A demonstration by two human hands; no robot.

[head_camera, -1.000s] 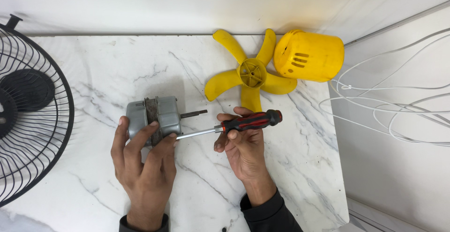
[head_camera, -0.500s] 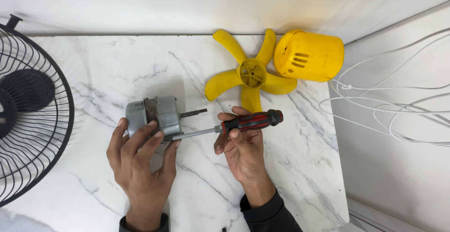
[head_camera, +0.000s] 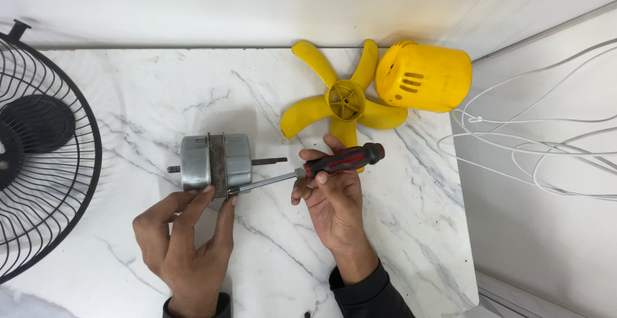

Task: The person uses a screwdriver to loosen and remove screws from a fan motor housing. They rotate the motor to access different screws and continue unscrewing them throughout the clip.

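Head view: motor (head_camera: 215,162) just above left hand (head_camera: 183,244); fingertips touching.

The motor (head_camera: 215,162) has a dull grey metal shell, smooth, with a darker, rough-looking band round its middle. The screwdriver (head_camera: 308,171) shows a bright metal shaft and a red and black plastic handle. The fan blade (head_camera: 345,103) and the housing (head_camera: 424,77) are glossy yellow plastic. The grille (head_camera: 45,151) is black wire. The bench (head_camera: 160,93) is smooth white marble, grey-veined.
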